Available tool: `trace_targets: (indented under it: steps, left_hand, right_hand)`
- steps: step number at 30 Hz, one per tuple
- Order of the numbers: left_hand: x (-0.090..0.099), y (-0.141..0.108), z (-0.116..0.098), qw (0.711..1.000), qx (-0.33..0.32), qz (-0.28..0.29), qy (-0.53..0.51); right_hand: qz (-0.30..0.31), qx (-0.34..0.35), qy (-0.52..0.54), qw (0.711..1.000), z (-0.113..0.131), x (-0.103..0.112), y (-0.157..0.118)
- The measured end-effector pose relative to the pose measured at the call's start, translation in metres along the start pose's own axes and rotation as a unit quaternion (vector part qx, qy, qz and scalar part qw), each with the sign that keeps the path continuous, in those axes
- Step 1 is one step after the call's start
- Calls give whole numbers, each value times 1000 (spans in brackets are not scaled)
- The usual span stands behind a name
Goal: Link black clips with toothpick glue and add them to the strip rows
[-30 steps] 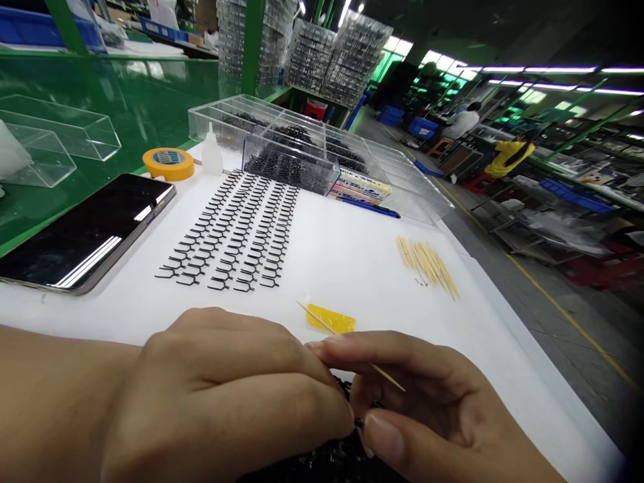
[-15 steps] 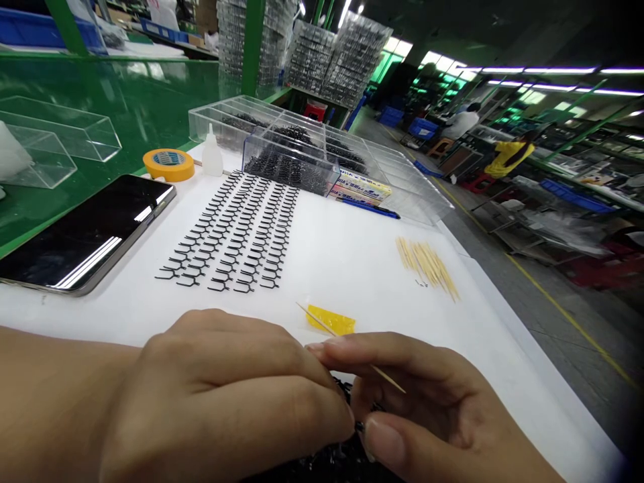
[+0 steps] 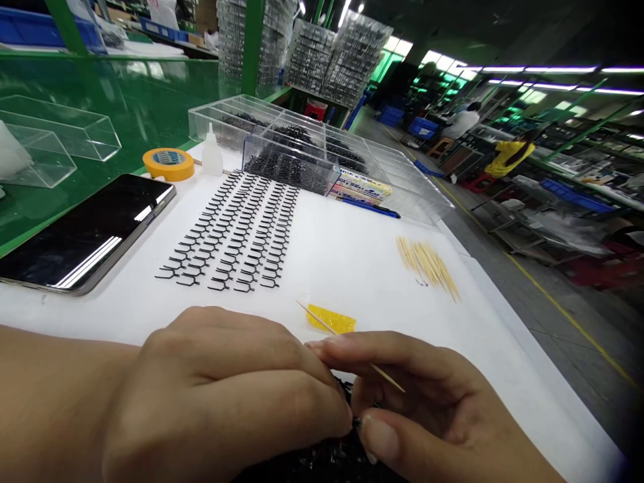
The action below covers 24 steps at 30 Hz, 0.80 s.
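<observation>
My left hand [image 3: 226, 396] is closed, its fingertips meeting my right hand's thumb over a heap of small black parts [image 3: 316, 463]. What those left fingertips pinch is mostly hidden; a tiny black piece [image 3: 357, 422] shows between the two hands. My right hand [image 3: 433, 402] has its fingers curled and holds a wooden toothpick [image 3: 387, 377] slantwise across them. Just beyond the toothpick's far tip lies a yellow strip [image 3: 331, 319] on clear film. Farther off, several rows of black Y-shaped parts [image 3: 246, 235] are laid out on the white sheet.
Loose toothpicks [image 3: 427, 265] lie at the right. At the back stand a clear divided tray [image 3: 397, 161] with black parts, small boxes [image 3: 362, 184], a blue pen [image 3: 372, 207], a white squeeze bottle [image 3: 212, 154] and orange tape [image 3: 169, 164]. A phone [image 3: 85, 235] lies left.
My right thumb and the tiny black piece beside it have shifted slightly left and up. My left hand has moved only a little; the toothpick keeps nearly the same place.
</observation>
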<state>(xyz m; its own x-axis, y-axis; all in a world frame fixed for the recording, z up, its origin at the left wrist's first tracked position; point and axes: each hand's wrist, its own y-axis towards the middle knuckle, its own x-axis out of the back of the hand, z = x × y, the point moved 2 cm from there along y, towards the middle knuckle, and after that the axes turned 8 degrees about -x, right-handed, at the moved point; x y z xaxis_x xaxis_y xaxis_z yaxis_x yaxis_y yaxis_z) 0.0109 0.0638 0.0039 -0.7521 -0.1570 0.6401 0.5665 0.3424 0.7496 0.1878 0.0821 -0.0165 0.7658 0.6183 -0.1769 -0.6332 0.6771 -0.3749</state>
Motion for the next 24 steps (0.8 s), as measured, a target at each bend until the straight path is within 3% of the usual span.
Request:
trace_targets:
  steps: [4, 7, 13, 17, 20, 24]
  left_hand:
    - [-3, -8, 5, 997, 2, 24, -77]
    - [-2, -14, 10, 989, 4, 3, -145]
    - [-7, -13, 13, 972, 93, -27, -216]
    - [-8, -12, 14, 964, 103, -67, -235]
    - [-7, -12, 14, 963, 109, -74, -237]
    - [-5, -11, 13, 964, 109, -66, -233]
  right_hand:
    - [3, 13, -14, 1000, 1, -1, 1]
    - [1, 28, -38, 999, 3, -1, -1]
    - [-22, 74, -71, 994, 7, 2, -5]
    - [-32, 71, -54, 995, 6, 2, -4]
    - [-25, 42, -27, 998, 4, 1, -3]
    - [-33, 54, -30, 998, 5, -1, -1]
